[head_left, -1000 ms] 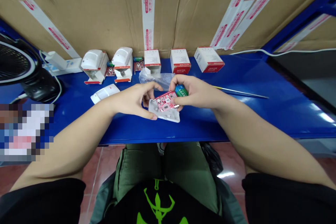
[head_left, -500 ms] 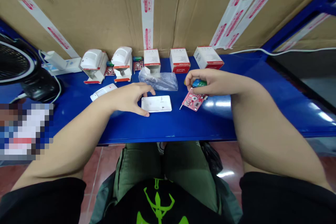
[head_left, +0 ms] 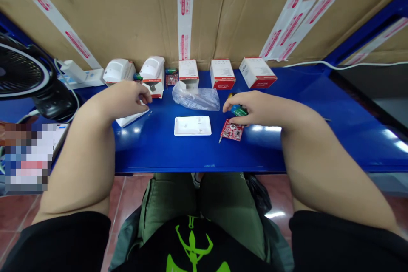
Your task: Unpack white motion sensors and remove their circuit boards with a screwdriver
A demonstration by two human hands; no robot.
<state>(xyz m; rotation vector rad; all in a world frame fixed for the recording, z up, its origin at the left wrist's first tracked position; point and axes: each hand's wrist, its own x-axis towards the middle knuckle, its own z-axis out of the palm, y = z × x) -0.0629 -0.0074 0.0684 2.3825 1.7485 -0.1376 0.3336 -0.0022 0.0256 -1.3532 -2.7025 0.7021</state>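
Observation:
Over the left part of the blue table, my left hand (head_left: 126,100) hovers with curved fingers apart from the thumb, above a white plastic cover (head_left: 130,120) partly hidden under it. Small screws (head_left: 151,113) lie beside the cover. In the middle rests a white shallow casing half (head_left: 192,126), hollow side up. My right hand (head_left: 255,106) grips a red circuit board (head_left: 232,131) at its upper edge, with the thumb across it. A green battery (head_left: 238,111) shows between those fingers and the board.
Behind the hands lies a clear plastic bag (head_left: 197,98). Red-and-white boxes (head_left: 222,74) line the cardboard wall, white detectors (head_left: 152,67) resting on two at the left. Another circuit board (head_left: 172,79) stands among them. A black fan (head_left: 25,76) is at far left.
My left hand has left the white casing half and moved left and back, over the white cover. The circuit board in my right hand has come lower and nearer the table edge.

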